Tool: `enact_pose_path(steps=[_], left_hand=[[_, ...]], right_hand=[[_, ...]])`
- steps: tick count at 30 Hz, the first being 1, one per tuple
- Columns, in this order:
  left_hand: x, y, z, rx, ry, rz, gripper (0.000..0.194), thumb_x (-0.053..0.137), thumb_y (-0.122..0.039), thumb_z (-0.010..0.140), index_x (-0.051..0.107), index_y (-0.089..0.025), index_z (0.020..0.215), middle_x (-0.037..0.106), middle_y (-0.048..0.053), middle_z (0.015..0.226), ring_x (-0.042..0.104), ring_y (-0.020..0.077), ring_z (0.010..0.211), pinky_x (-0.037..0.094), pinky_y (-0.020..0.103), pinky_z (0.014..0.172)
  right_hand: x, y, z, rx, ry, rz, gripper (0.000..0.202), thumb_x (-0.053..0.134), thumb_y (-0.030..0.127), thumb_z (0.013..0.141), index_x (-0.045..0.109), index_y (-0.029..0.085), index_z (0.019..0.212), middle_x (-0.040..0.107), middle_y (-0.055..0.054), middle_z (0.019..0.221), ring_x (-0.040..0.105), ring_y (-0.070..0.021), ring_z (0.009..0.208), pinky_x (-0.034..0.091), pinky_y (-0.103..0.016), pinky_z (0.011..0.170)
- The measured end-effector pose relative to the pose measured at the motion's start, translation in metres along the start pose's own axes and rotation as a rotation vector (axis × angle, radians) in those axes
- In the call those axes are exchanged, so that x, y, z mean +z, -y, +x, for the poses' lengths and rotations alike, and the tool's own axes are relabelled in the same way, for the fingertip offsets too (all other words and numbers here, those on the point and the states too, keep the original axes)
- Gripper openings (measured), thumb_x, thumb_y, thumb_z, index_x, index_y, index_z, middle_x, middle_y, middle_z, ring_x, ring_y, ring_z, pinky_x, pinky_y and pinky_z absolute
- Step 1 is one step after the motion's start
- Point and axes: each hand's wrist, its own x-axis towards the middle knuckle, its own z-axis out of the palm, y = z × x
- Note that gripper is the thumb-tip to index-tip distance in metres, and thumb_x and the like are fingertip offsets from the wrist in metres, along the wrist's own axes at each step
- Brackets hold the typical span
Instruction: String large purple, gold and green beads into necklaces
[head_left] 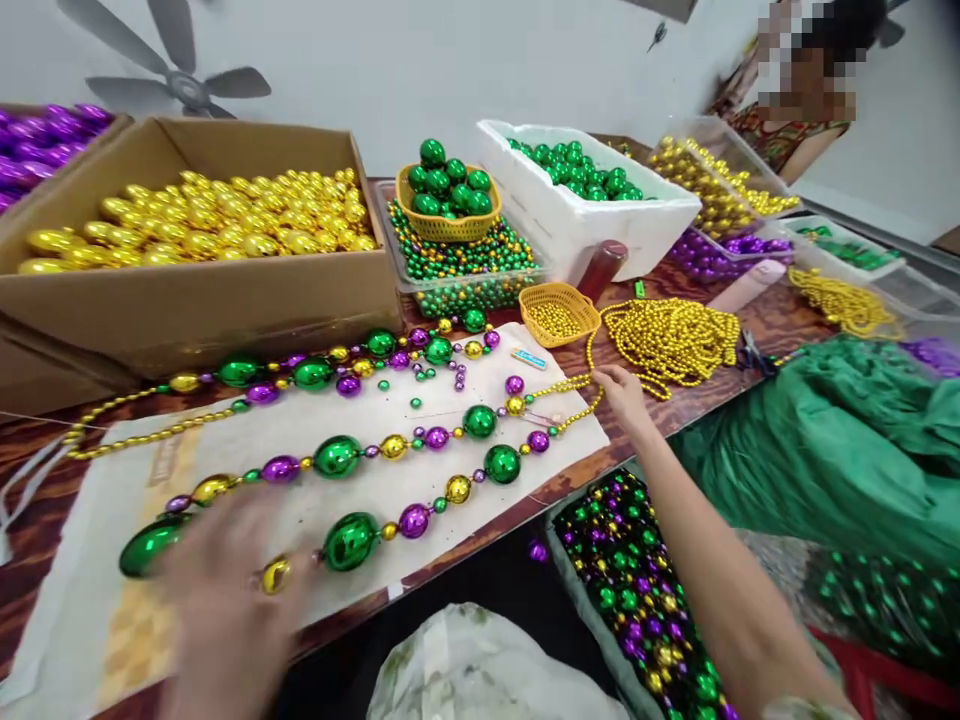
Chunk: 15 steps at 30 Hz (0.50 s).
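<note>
A bead necklace (352,541) of large green, gold and purple balls lies in a long loop on a pale cloth (450,395). At its left end, my left hand (232,590) is over the beads, smeared by motion, so its grip is unclear. The fingers of my right hand (622,395) close on the necklace's small gold bead strand (574,385) at the right end. Behind this loop a second bead necklace (311,374) stretches across the cloth, with a gold bead strand at its left. A few loose small beads (416,403) lie between the two.
A cardboard box (210,300) of gold balls stands back left. Behind the cloth are a bead-filled plastic tub (472,275) and a white foam box (637,235). A small yellow basket (559,335) and gold strands (675,340) lie right. A person (787,130) is at the far right.
</note>
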Motion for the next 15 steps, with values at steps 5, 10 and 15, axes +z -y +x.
enact_pose_path(steps=[5, 10, 15], left_hand=[[0.08, -0.121, 0.024, 0.464, 0.386, -0.159, 0.046, 0.049, -0.014, 0.086, 0.052, -0.032, 0.129, 0.054, 0.006, 0.135, 0.04, 0.0297, 0.132, 0.036, 0.054, 0.106], [0.113, -0.093, 0.061, 0.345, 0.349, -0.186, 0.041, 0.051, -0.021, 0.089, 0.051, -0.03, 0.129, 0.058, 0.005, 0.127, 0.048, 0.027, 0.123, 0.039, 0.049, 0.104], [0.114, -0.084, 0.054, 0.234, 0.382, -0.2, 0.042, 0.053, -0.027, 0.088, 0.051, -0.032, 0.13, 0.06, 0.004, 0.123, 0.054, 0.0276, 0.115, 0.039, 0.048, 0.103]], right_hand=[[-0.041, -0.044, -0.055, -0.037, -0.304, -0.193, 0.037, 0.045, 0.037, 0.093, 0.053, 0.018, 0.124, 0.054, -0.011, 0.127, 0.051, -0.0229, 0.117, 0.04, -0.037, 0.1], [-0.111, -0.141, -0.112, 0.327, -0.354, -0.469, 0.031, 0.046, 0.031, 0.097, 0.053, 0.014, 0.122, 0.057, -0.011, 0.119, 0.057, -0.0232, 0.108, 0.045, -0.045, 0.095], [-0.115, -0.228, -0.152, 0.637, -0.086, -0.65, 0.025, 0.057, 0.03, 0.094, 0.06, 0.017, 0.115, 0.059, -0.009, 0.12, 0.06, -0.0206, 0.102, 0.052, -0.041, 0.088]])
